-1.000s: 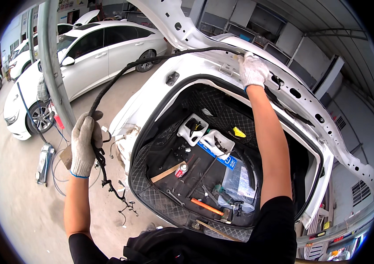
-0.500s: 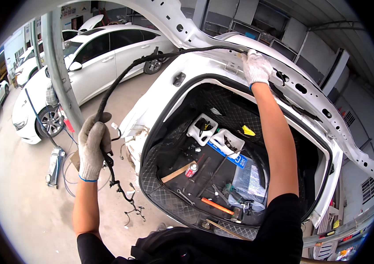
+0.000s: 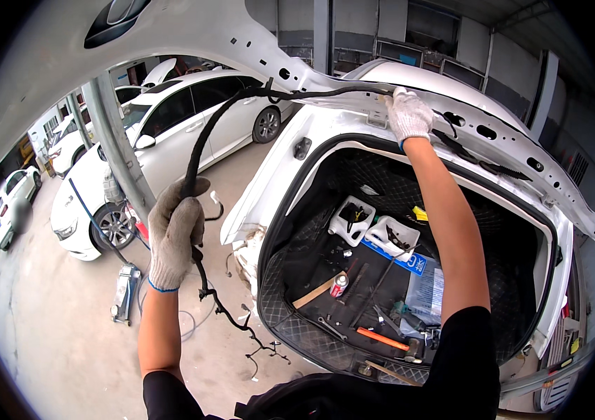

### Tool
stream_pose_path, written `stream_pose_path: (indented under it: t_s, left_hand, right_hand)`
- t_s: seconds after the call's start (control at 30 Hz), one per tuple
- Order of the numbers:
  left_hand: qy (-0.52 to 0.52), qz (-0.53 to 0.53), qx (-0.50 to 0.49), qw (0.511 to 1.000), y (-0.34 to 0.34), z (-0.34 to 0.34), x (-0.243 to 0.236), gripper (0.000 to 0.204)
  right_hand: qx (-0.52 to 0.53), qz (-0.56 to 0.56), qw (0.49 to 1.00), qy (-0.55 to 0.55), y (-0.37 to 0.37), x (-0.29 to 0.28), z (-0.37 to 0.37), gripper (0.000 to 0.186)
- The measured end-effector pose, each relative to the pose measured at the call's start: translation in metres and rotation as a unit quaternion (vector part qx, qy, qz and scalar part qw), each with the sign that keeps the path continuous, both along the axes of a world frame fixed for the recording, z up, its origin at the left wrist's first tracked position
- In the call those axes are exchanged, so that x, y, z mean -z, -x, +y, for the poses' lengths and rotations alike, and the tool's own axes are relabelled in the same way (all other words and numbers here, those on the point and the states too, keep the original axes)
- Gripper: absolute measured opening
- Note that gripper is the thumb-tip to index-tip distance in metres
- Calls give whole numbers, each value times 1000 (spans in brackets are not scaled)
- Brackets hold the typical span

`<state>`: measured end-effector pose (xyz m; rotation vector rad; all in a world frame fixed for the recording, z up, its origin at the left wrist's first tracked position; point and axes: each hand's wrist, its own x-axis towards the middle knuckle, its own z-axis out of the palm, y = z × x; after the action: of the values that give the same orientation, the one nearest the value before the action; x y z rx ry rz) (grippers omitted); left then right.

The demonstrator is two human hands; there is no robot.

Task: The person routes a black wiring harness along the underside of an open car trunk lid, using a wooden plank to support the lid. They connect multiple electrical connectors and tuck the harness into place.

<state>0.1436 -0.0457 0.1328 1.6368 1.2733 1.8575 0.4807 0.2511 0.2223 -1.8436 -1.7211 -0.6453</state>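
Observation:
A long black wiring harness [image 3: 208,131] arches between my two gloved hands. My left hand [image 3: 176,234], in a soiled knit glove, is closed round it at the left. Below that fist the harness thins into branches with small connectors that dangle over the floor. My right hand [image 3: 409,117], in a whiter glove, is closed at the harness's far end, against the white raised trunk lid [image 3: 507,143]. Its fingertips are partly hidden by the glove's back. Right of that hand, a black corrugated tube runs along the lid's holed inner edge.
Below my right arm the open trunk [image 3: 297,318] holds cut white jugs [image 3: 390,236], a spray can [image 3: 339,284], a blue plate [image 3: 409,262], an orange-handled hammer [image 3: 383,339] and a wrench [image 3: 332,327]. A steel post [image 3: 119,140], a floor jack [image 3: 126,294] and a white car [image 3: 171,119] stand at the left.
The view has shifted, so the trunk and cars appear further right and lower. Both hands keep their hold on the harness; its dangling branches have swung to the right.

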Motion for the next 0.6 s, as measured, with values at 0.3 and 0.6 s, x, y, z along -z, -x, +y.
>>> stream_pose_path:
  t_s: [0.3, 0.6]
  left_hand:
    - [-36, 30, -21, 999, -13, 4, -49, 38]
    - [-3, 38, -46, 998, -11, -2, -53, 36]
  right_hand:
    - [-30, 28, 999, 4, -4, 1, -4, 52]
    - [-33, 7, 999, -10, -9, 5, 8, 48]
